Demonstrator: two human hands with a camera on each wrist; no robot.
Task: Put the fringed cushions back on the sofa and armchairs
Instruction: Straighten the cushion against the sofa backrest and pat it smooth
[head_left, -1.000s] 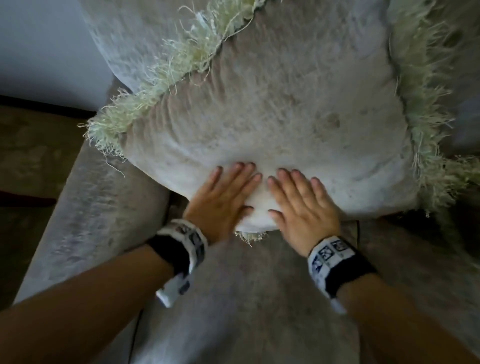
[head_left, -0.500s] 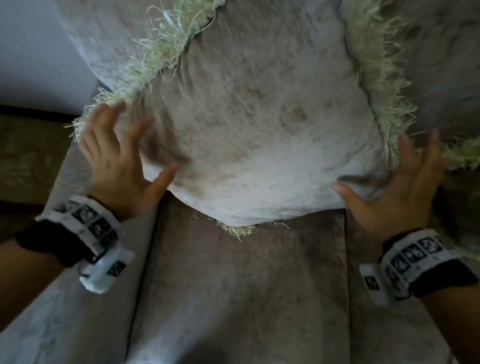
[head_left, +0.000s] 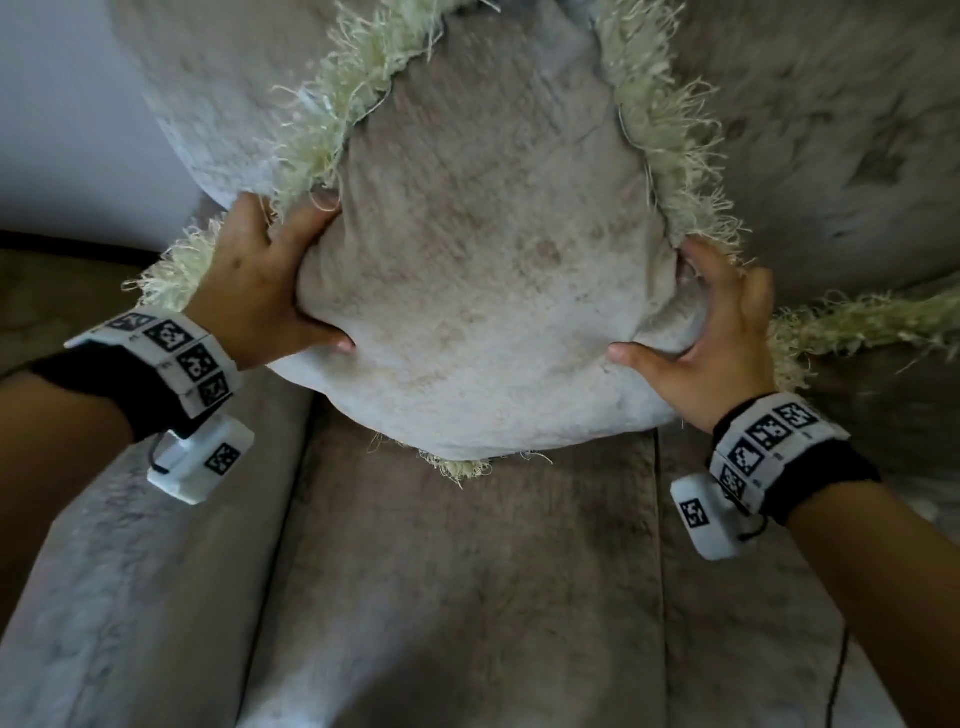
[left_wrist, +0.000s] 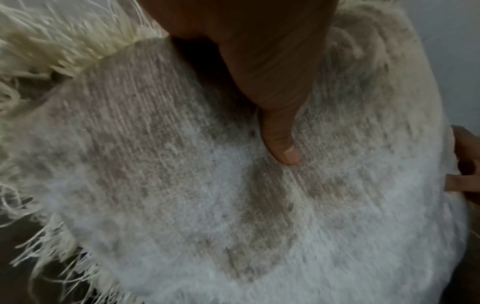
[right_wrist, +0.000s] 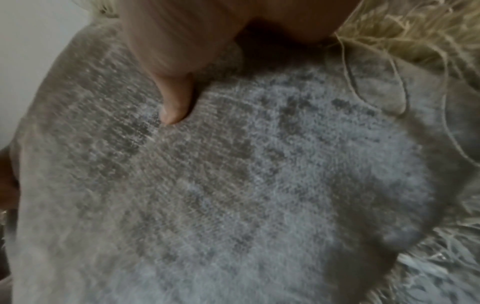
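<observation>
We're squeezing the fringed cushion (head_left: 467, 291) from both sides, left hand (head_left: 260, 280) and right hand (head_left: 717, 338) each clamping fingers and thumb into its edges as it's leaning against the sofa (head_left: 467, 571) backrest, so next we're probably just plumping and letting go.

I see a mottled grey-beige cushion (head_left: 483, 291) edged with pale yellow-green fringe (head_left: 332, 109), a grey-brown sofa seat (head_left: 467, 571), and black-and-white checked wristbands (head_left: 176, 353).
</observation>
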